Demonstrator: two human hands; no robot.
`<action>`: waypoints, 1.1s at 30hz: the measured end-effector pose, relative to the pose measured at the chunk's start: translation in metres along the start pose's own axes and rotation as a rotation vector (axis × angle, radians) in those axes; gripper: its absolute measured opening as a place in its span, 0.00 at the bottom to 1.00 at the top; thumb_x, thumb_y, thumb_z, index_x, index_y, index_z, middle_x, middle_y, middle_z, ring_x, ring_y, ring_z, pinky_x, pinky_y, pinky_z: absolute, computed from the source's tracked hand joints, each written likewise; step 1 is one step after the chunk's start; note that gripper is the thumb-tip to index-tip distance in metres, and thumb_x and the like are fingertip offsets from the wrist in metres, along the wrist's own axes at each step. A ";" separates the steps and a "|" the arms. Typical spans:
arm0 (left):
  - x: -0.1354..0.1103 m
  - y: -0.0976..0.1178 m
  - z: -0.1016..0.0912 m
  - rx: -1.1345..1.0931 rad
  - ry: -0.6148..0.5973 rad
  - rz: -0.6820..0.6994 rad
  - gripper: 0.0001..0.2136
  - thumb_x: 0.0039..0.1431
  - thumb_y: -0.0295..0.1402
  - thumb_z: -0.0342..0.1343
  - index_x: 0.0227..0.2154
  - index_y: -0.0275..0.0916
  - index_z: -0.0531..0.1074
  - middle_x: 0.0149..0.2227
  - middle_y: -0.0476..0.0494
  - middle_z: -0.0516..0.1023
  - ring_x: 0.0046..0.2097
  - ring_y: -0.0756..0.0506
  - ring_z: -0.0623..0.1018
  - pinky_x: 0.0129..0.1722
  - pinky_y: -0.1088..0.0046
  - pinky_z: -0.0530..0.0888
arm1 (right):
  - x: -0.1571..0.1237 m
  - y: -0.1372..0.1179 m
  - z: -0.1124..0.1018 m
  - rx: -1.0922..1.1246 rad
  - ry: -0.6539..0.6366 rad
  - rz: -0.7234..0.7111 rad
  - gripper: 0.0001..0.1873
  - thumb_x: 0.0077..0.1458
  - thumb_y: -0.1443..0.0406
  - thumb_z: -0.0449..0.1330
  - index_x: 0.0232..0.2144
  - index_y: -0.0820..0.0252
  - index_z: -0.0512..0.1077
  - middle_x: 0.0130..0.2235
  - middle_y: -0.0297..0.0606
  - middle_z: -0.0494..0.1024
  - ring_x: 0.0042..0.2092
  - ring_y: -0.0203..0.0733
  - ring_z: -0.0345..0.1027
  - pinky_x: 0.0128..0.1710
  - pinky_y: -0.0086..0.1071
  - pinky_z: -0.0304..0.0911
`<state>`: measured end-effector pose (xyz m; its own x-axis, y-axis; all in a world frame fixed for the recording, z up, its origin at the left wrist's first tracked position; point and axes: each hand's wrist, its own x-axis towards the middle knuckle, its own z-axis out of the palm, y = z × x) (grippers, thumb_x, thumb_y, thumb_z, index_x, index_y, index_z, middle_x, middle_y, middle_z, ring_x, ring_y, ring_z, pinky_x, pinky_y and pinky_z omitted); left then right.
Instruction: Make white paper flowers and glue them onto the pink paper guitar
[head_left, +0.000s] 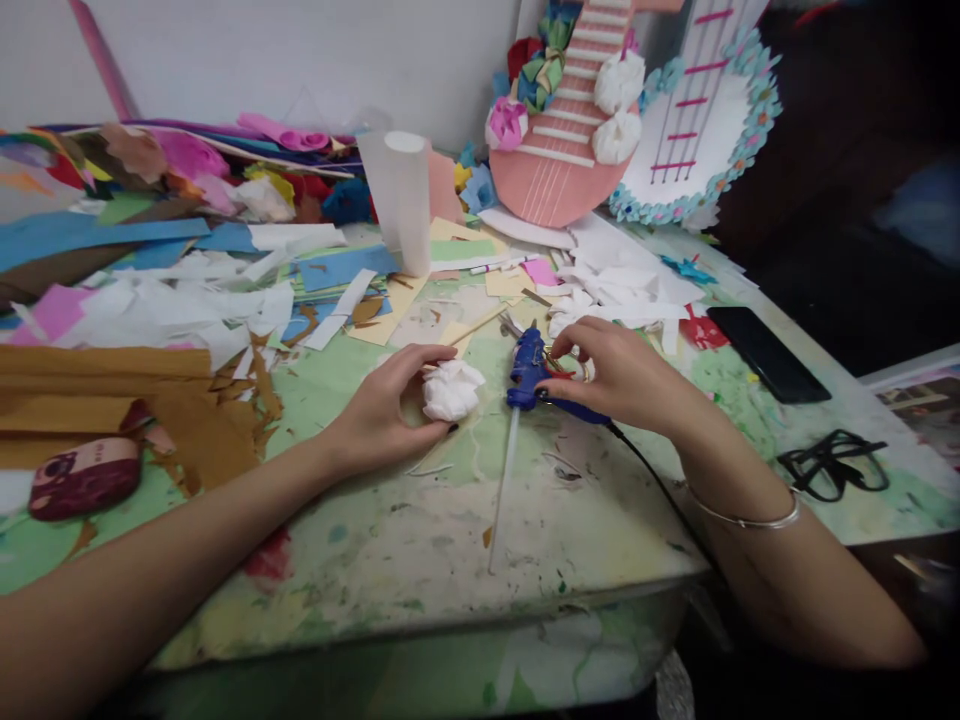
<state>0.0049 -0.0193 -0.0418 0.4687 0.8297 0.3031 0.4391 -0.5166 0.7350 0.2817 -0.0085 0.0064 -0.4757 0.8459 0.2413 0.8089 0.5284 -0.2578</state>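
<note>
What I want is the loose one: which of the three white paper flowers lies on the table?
The white paper flower held by the left hand, beside the blue glue gun; the other two sit on the pink guitar.

The paper ball (452,390) sits on the table (420,540), just left of the glue gun (529,372). Far right lies a phone (765,352) — glasses (832,465), I think, in front of it.

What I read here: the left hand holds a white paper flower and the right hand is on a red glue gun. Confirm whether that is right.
Wrong in one respect: the glue gun is blue, not red. The head view shows the left hand holding the white paper flower and the right hand on the blue glue gun.
</note>
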 end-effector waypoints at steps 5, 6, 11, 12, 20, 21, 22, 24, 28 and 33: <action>-0.005 0.005 0.004 -0.217 0.015 0.047 0.27 0.49 0.27 0.61 0.54 0.41 0.63 0.52 0.37 0.68 0.55 0.41 0.71 0.54 0.62 0.72 | -0.003 -0.025 0.007 0.139 0.256 -0.279 0.07 0.56 0.65 0.58 0.38 0.60 0.68 0.38 0.43 0.74 0.40 0.44 0.67 0.40 0.37 0.63; -0.006 0.008 0.006 -0.258 0.006 0.046 0.27 0.50 0.27 0.61 0.54 0.41 0.63 0.52 0.37 0.68 0.54 0.41 0.71 0.52 0.63 0.73 | -0.003 -0.029 0.010 0.142 0.251 -0.335 0.07 0.57 0.67 0.57 0.40 0.60 0.68 0.39 0.44 0.74 0.42 0.44 0.67 0.41 0.38 0.64; -0.006 0.020 0.011 -0.313 -0.039 0.044 0.25 0.50 0.25 0.60 0.52 0.42 0.64 0.51 0.39 0.66 0.49 0.45 0.73 0.44 0.69 0.77 | -0.007 -0.040 0.023 0.156 0.282 -0.444 0.07 0.59 0.70 0.53 0.40 0.61 0.68 0.38 0.46 0.74 0.40 0.43 0.67 0.40 0.37 0.66; -0.006 0.021 0.011 -0.302 -0.038 0.049 0.25 0.50 0.25 0.60 0.52 0.42 0.64 0.51 0.39 0.66 0.49 0.45 0.73 0.44 0.69 0.77 | -0.008 -0.041 0.024 0.158 0.293 -0.446 0.07 0.59 0.70 0.52 0.40 0.61 0.68 0.37 0.45 0.75 0.39 0.42 0.68 0.38 0.36 0.66; -0.005 0.021 0.009 -0.193 -0.009 0.100 0.25 0.50 0.25 0.60 0.52 0.44 0.65 0.51 0.39 0.66 0.52 0.43 0.71 0.44 0.69 0.77 | -0.009 -0.042 0.025 0.213 0.328 -0.394 0.09 0.59 0.73 0.50 0.37 0.60 0.69 0.34 0.42 0.75 0.37 0.39 0.69 0.37 0.33 0.67; -0.005 0.021 0.009 -0.187 -0.011 0.097 0.25 0.50 0.25 0.60 0.52 0.44 0.65 0.51 0.39 0.66 0.52 0.43 0.71 0.45 0.69 0.77 | -0.009 -0.041 0.025 0.224 0.329 -0.386 0.09 0.59 0.73 0.50 0.37 0.59 0.68 0.34 0.41 0.75 0.37 0.38 0.69 0.36 0.33 0.67; -0.005 0.021 0.009 -0.184 -0.011 0.093 0.25 0.50 0.25 0.60 0.52 0.44 0.65 0.51 0.39 0.66 0.52 0.43 0.71 0.45 0.69 0.77 | -0.009 -0.041 0.024 0.232 0.324 -0.383 0.09 0.59 0.73 0.50 0.37 0.59 0.68 0.34 0.41 0.75 0.36 0.38 0.68 0.36 0.33 0.67; -0.005 0.022 0.009 -0.185 -0.008 0.089 0.25 0.50 0.25 0.60 0.52 0.44 0.65 0.50 0.40 0.66 0.51 0.43 0.71 0.44 0.69 0.77 | -0.009 -0.041 0.024 0.238 0.305 -0.392 0.09 0.58 0.73 0.51 0.38 0.59 0.68 0.35 0.41 0.75 0.37 0.39 0.68 0.37 0.34 0.67; -0.005 0.025 0.008 -0.154 -0.011 0.098 0.24 0.50 0.24 0.60 0.52 0.43 0.66 0.50 0.40 0.67 0.51 0.44 0.71 0.43 0.70 0.77 | -0.009 -0.041 0.027 0.200 0.299 -0.421 0.08 0.57 0.73 0.52 0.38 0.61 0.68 0.36 0.43 0.75 0.38 0.40 0.69 0.37 0.34 0.67; -0.005 0.028 0.009 -0.101 -0.006 0.096 0.24 0.50 0.25 0.60 0.51 0.43 0.66 0.50 0.40 0.68 0.51 0.43 0.71 0.42 0.70 0.78 | -0.010 -0.043 0.031 0.167 0.355 -0.393 0.07 0.58 0.71 0.53 0.36 0.58 0.69 0.33 0.40 0.76 0.36 0.38 0.70 0.36 0.32 0.67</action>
<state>0.0215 -0.0397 -0.0280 0.5097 0.7761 0.3712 0.3132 -0.5693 0.7602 0.2407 -0.0370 -0.0143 -0.5617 0.5219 0.6419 0.5147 0.8279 -0.2227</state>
